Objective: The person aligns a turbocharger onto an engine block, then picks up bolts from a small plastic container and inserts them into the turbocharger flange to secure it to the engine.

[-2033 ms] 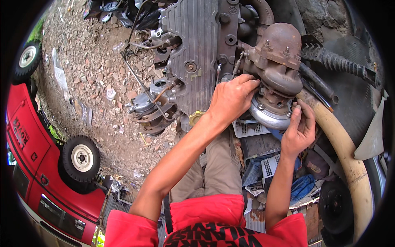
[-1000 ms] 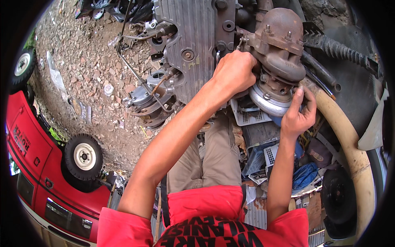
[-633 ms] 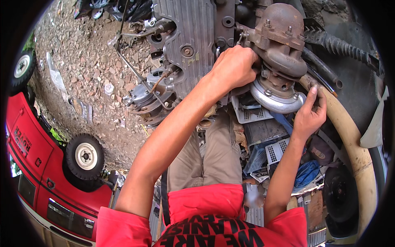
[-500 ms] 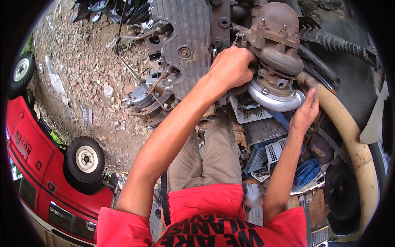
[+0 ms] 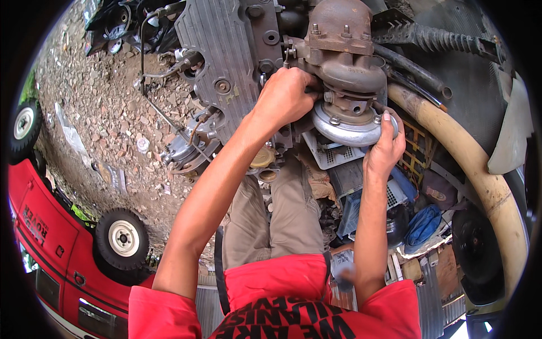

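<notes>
A turbocharger (image 5: 350,79) with a rusty brown body and a silver compressor housing (image 5: 344,131) is bolted to the side of an engine. My left hand (image 5: 287,97) is closed in the gap between the engine's ribbed grey cover (image 5: 220,56) and the turbocharger. Its fingertips are hidden, so what they pinch does not show. On the housing's right side my right hand (image 5: 386,141) grips the rim, with the thumb in front and the other fingers partly hidden behind it.
A thick curved tan pole (image 5: 451,133) and dark metal tubes (image 5: 418,70) lie to the right. Plastic baskets (image 5: 353,212) and a blue cloth (image 5: 422,226) sit below. Stony ground (image 5: 107,96) and a red vehicle (image 5: 56,237) are at left.
The engine and turbocharger have shifted left in the view. My right hand has gone from lying along the housing's side to curling round its rim. My left hand stays closed in the same gap.
</notes>
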A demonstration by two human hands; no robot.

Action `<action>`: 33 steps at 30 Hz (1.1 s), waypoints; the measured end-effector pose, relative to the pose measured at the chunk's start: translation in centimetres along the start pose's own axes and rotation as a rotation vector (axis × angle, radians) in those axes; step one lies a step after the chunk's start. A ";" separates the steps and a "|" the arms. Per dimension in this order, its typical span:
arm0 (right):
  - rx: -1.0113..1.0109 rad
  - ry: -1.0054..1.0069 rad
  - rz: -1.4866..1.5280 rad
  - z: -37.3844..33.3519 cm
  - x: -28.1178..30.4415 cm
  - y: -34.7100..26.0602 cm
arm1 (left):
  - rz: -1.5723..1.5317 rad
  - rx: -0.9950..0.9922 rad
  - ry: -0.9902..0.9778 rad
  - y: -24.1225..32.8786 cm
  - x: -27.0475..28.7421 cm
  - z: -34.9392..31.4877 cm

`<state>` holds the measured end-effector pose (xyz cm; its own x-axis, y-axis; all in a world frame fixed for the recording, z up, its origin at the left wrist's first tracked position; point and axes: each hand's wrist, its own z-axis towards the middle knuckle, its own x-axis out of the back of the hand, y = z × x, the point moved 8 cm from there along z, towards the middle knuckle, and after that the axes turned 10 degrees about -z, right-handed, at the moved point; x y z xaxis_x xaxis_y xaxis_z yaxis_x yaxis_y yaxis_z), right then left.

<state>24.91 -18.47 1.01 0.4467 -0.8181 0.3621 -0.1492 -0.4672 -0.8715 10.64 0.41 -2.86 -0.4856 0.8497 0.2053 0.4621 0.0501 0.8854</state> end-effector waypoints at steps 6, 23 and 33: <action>0.030 0.009 -0.022 0.2 0.1 0.0 | 0.068 0.040 0.006 0.4 -0.1 0.0; 0.048 -0.005 -0.042 -0.1 0.0 -0.5 | 0.024 -0.037 0.045 0.0 -0.3 0.0; 0.040 -0.003 -0.050 -0.1 -0.1 -0.4 | 0.090 0.113 0.081 -0.4 -0.4 0.2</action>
<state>24.86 -18.23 1.40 0.4549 -0.7932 0.4048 -0.0911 -0.4936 -0.8649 10.80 0.10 -3.36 -0.4941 0.8088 0.3189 0.5848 0.0378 0.8103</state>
